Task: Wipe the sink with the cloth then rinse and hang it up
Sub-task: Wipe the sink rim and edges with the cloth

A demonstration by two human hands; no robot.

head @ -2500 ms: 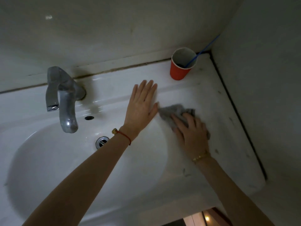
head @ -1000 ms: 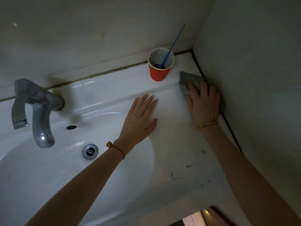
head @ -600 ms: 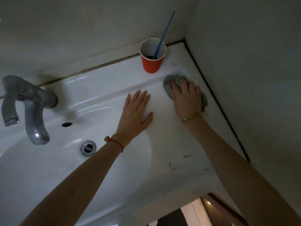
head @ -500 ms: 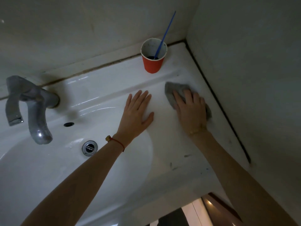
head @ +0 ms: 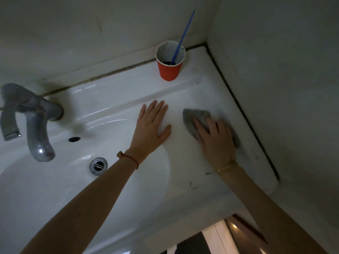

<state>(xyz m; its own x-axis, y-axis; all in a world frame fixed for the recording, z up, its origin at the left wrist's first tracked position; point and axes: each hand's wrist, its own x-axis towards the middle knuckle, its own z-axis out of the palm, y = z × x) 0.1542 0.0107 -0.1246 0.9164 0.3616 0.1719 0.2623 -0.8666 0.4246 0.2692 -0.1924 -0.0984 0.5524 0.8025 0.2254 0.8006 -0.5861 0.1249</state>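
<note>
A: Where is your cloth (head: 197,119) relative to the red cup (head: 170,67)?

B: The grey cloth lies flat on the sink's (head: 185,163) right ledge, in front of the cup and a little to its right, well apart from it. Your right hand (head: 217,142) covers its near part, palm down, fingers spread and pressing rather than curled around it, so it grasps nothing.

A: And your left hand (head: 151,129)?

B: It rests open and flat on the ledge, in front of the cup and slightly to its left, just beside the cloth without touching it, holding nothing.

A: What else stands near the cup?

B: A blue stick (head: 181,40) leans inside it. The faucet (head: 31,121) is far to the cup's left, and the drain (head: 98,165) lies in the basin, left of and nearer you than the cup.
</note>
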